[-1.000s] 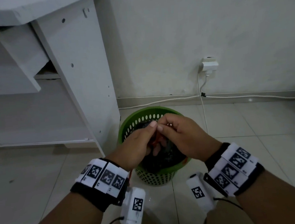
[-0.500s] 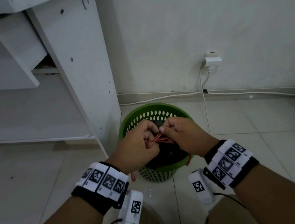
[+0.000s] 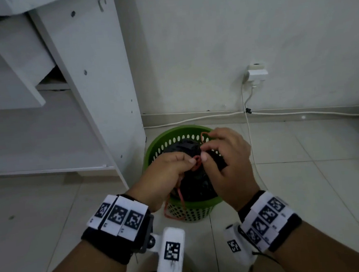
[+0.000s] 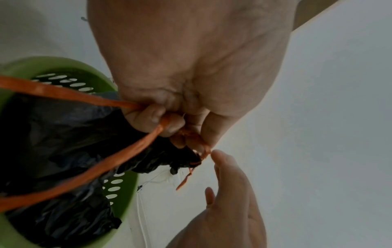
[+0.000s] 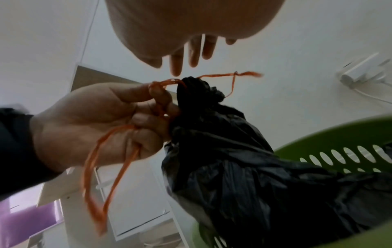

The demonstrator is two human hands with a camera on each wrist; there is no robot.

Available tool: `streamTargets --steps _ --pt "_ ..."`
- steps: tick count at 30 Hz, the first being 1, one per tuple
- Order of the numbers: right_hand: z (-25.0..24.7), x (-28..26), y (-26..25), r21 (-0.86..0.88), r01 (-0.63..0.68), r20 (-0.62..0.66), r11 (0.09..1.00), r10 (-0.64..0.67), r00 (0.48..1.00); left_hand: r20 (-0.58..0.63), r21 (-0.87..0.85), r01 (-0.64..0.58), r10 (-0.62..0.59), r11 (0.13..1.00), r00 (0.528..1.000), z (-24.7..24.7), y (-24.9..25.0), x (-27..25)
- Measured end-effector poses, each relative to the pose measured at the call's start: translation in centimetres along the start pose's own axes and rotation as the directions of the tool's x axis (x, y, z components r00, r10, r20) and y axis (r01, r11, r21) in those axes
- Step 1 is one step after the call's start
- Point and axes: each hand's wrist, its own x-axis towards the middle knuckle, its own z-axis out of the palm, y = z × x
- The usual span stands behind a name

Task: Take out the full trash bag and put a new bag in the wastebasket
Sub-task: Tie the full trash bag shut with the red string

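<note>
A green perforated wastebasket [image 3: 153,146] stands on the tile floor with a full black trash bag [image 3: 197,188] in it. The bag's neck is gathered by an orange drawstring [image 3: 180,198]. My left hand [image 3: 185,162] grips the drawstring [image 4: 127,157] in curled fingers just above the bag's neck [image 5: 197,87]; two strands hang down from it. My right hand [image 3: 206,153] hovers beside it with fingers straight [image 5: 177,67]. Its index fingertip [image 4: 215,153] touches the string at the knot. A loose string end [image 5: 248,73] sticks out free.
A white desk side panel [image 3: 96,78] stands close to the left of the basket. On the wall behind are a plugged-in socket adapter [image 3: 256,71] and a white cable [image 3: 194,119] along the baseboard. Bare tile floor lies to the right [image 3: 317,178].
My right hand moved right and its fingers straightened off the string it was pinching. My left hand keeps its grip, and a loose string end now sticks up.
</note>
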Motion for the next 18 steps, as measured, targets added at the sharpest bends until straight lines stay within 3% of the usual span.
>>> streamTargets --steps 6,11,18 --pt "1.2 -1.7 0.4 -0.131 0.051 0.104 0.990 -0.037 0.994 -0.025 -0.007 -0.035 0.035 0.999 0.999 -0.2 -0.4 0.7" --pt "0.8 -1.3 0.7 -0.028 0.067 0.116 0.997 -0.064 0.991 -0.092 -0.057 -0.082 0.077 0.995 0.993 -0.4 -0.9 0.9" --pt "-1.0 -0.4 0.4 0.100 0.081 0.134 0.992 -0.094 0.987 -0.165 -0.002 -0.207 0.204 0.978 0.965 -0.4 -0.8 0.7"
